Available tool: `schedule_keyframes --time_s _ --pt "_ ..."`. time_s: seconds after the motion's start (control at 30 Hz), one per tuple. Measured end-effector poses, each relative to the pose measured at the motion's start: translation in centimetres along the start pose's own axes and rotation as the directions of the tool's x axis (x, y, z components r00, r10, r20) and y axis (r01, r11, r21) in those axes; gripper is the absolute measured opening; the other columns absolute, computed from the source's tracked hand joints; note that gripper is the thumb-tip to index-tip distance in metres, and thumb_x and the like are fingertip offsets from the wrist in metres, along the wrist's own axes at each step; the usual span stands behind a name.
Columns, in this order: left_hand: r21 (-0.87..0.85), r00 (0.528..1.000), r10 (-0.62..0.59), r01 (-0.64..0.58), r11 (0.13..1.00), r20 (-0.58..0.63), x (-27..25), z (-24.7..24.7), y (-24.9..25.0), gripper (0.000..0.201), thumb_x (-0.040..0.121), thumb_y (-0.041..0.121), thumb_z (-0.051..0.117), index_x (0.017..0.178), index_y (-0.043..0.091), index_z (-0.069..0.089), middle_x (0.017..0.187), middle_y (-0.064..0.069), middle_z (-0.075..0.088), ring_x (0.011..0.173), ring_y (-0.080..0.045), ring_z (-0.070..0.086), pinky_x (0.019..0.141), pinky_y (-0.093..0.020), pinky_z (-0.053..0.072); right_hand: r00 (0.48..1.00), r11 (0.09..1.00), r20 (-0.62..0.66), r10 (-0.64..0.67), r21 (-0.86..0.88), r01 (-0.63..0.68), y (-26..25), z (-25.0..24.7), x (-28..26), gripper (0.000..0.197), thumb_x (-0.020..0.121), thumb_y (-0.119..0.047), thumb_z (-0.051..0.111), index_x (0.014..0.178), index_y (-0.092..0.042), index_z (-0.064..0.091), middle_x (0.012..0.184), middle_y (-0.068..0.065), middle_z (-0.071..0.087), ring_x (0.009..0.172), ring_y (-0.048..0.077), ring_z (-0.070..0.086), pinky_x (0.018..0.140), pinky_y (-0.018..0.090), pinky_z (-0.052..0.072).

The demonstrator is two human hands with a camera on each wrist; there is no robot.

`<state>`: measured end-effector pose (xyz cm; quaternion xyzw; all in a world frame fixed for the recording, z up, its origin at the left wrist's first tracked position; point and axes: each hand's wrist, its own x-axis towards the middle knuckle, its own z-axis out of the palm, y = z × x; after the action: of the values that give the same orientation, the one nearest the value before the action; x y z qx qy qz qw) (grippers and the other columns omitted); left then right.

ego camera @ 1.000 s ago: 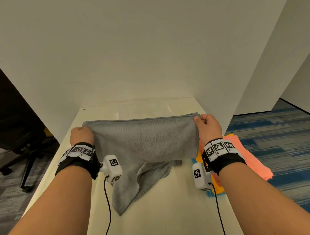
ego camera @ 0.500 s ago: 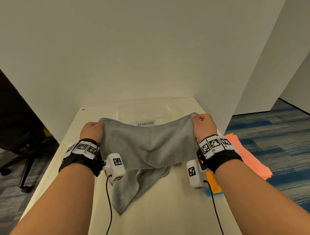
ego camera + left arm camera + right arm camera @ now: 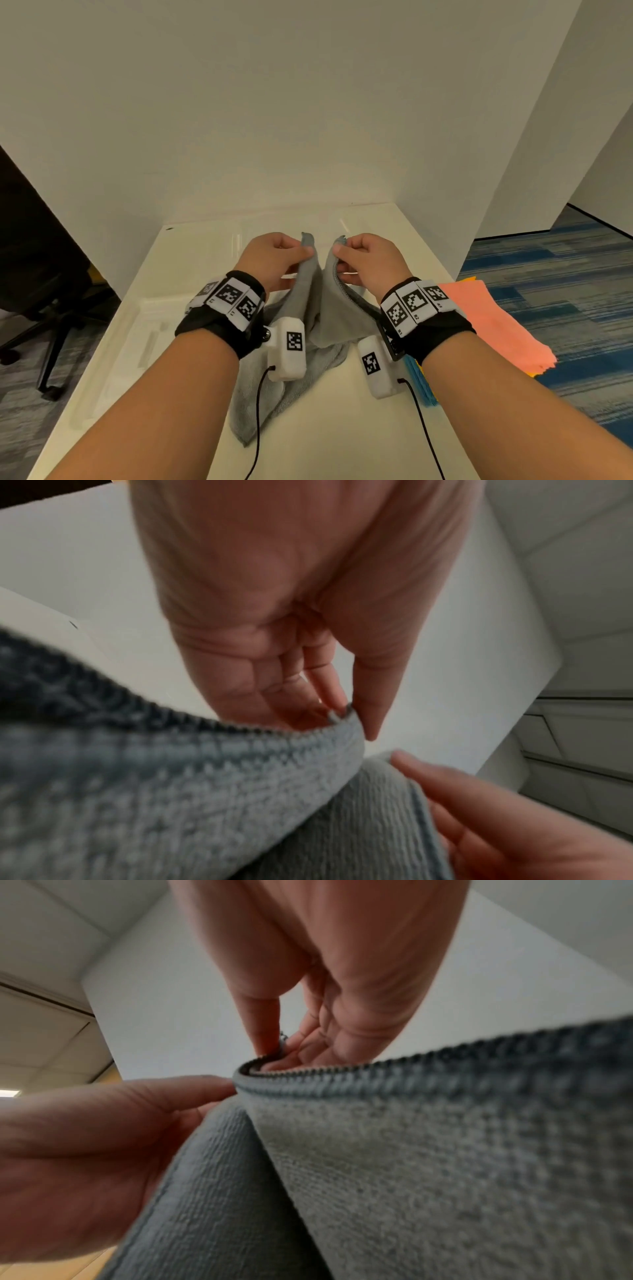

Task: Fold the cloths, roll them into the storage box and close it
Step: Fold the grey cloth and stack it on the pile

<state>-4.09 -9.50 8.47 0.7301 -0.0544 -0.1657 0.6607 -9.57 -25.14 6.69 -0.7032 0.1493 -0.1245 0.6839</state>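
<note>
A grey cloth (image 3: 320, 308) hangs folded down its middle between my hands, and its lower end lies on the white table (image 3: 342, 428). My left hand (image 3: 306, 249) pinches one top corner. My right hand (image 3: 339, 251) pinches the other, a small gap away. The left wrist view shows thumb and fingers of the left hand (image 3: 347, 714) nipping the hemmed corner of the cloth (image 3: 205, 791). In the right wrist view the right hand (image 3: 279, 1046) nips its corner of the cloth (image 3: 411, 1150). The clear storage box (image 3: 239, 240) stands behind my hands, mostly hidden.
A stack of folded cloths, pink (image 3: 496, 325) on top with blue (image 3: 423, 380) below, lies at the table's right edge. A clear lid (image 3: 147, 329) lies on the left of the table. A wall rises just behind the table, and an office chair (image 3: 44, 308) stands at the left.
Both hands have swung inward from a wide spread, bringing the two top corners nearly together. The cloth went from a flat sheet to a hanging fold.
</note>
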Motion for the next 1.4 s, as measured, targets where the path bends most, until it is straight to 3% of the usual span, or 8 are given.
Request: schedule_keyframes --time_s 0.2,0.27,0.4,0.47,0.63,1.0,1.23,1.4 --pt "0.034 0.995 0.016 -0.019 0.999 0.103 -0.6 1.6 0.2 0.014 0.082 0.008 0.072 0.085 0.010 0.059 0.074 -0.002 0.067 0.062 -0.011 0.065 0.058 -0.026 0.054 0.999 0.998 0.006 -0.037 -0.055 0.037 0.0 0.0 -0.2 0.012 0.085 -0.016 0.071 0.077 -0.014 0.061 0.071 0.004 0.067 0.063 0.016 0.062 0.069 0.034 0.058" --pt "0.051 0.992 0.010 -0.017 0.999 0.128 -0.7 1.6 0.4 0.011 0.082 0.009 0.073 0.084 0.012 0.063 0.072 0.001 0.067 0.065 -0.010 0.065 0.061 -0.027 0.055 0.998 0.995 -0.003 -0.059 -0.076 0.058 0.1 -0.1 -0.1 0.013 0.084 -0.017 0.071 0.076 -0.015 0.063 0.072 0.005 0.067 0.063 0.017 0.062 0.071 0.036 0.058" --pt "0.033 0.990 0.008 -0.012 0.999 0.141 -1.0 1.6 0.5 0.009 0.087 0.017 0.067 0.090 0.009 0.069 0.083 -0.006 0.070 0.079 -0.016 0.069 0.074 -0.033 0.059 0.996 0.990 -0.011 -0.093 -0.104 0.091 0.2 -0.5 0.0 0.009 0.084 -0.020 0.071 0.077 -0.016 0.068 0.079 0.010 0.072 0.072 0.026 0.068 0.075 0.041 0.059" --pt "0.026 0.993 0.014 -0.017 1.000 0.119 -1.0 1.5 0.4 0.013 0.090 0.018 0.064 0.093 0.007 0.070 0.086 -0.008 0.071 0.080 -0.016 0.070 0.072 -0.032 0.059 0.996 0.991 0.009 -0.092 -0.101 0.092 0.1 -0.6 -0.2 0.010 0.086 -0.021 0.069 0.078 -0.016 0.070 0.082 0.010 0.073 0.078 0.029 0.070 0.077 0.042 0.059" --pt "0.051 0.996 0.030 -0.035 0.998 0.081 -1.0 1.2 0.0 0.018 0.087 0.020 0.068 0.096 0.004 0.070 0.094 -0.011 0.073 0.085 -0.017 0.070 0.069 -0.027 0.058 0.994 0.993 0.070 -0.081 -0.075 0.086 -0.1 -0.4 -0.4 0.014 0.090 -0.014 0.063 0.080 -0.017 0.072 0.082 0.005 0.073 0.080 0.021 0.071 0.082 0.040 0.058" --pt "0.166 0.990 0.113 -0.126 0.978 0.088 -1.2 1.3 -0.2 0.007 0.081 0.014 0.074 0.084 0.008 0.071 0.076 -0.005 0.071 0.070 -0.010 0.067 0.071 -0.027 0.059 0.993 0.976 0.047 -0.104 -0.190 0.111 0.2 -0.2 -0.3 0.013 0.082 -0.032 0.072 0.074 -0.023 0.074 0.078 0.004 0.073 0.081 0.026 0.069 0.083 0.050 0.055" --pt "0.177 0.990 0.119 -0.131 0.975 0.076 -1.3 1.4 -0.5 0.010 0.080 0.017 0.075 0.083 0.008 0.071 0.079 -0.007 0.072 0.072 -0.014 0.068 0.070 -0.027 0.058 0.989 0.953 0.050 -0.139 -0.264 0.147 0.0 -0.3 -0.7 0.013 0.087 -0.024 0.066 0.079 -0.017 0.073 0.080 0.009 0.072 0.073 0.023 0.066 0.079 0.044 0.056" --pt "0.173 0.987 0.145 -0.154 0.973 0.065 -1.4 1.4 -0.3 0.007 0.081 0.013 0.073 0.082 0.007 0.070 0.079 -0.008 0.071 0.072 -0.015 0.068 0.073 -0.030 0.059 0.985 0.930 0.022 -0.173 -0.324 0.171 -0.2 -0.4 -0.6 0.015 0.088 -0.028 0.065 0.085 -0.017 0.074 0.082 0.000 0.072 0.081 0.018 0.067 0.081 0.034 0.053"
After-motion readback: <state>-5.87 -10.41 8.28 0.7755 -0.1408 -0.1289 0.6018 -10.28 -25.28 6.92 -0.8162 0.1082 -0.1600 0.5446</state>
